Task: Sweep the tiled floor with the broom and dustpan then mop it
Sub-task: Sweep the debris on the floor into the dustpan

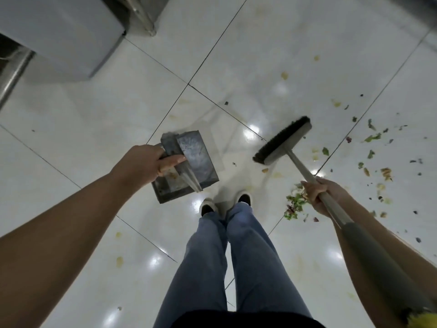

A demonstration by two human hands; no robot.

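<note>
No writing or brand can be read on anything in view. The left hand (144, 162) grips the handle of the grey dustpan (189, 166), fingers curled round it with the forefinger stretched along it; the pan hangs in front of the person's shoes (225, 202), its long axis running from near-left to far-right. The right hand (319, 194) is clamped round the metal pole of the broom (282, 142). The pole slants from the lower right up toward the middle, and the dark bristle head lies crosswise to it, low over the white tiled floor (94, 110), just right of the dustpan. Green and yellow food scraps (294, 205) lie scattered on the tiles at the right, some clustered beside the right hand.
</note>
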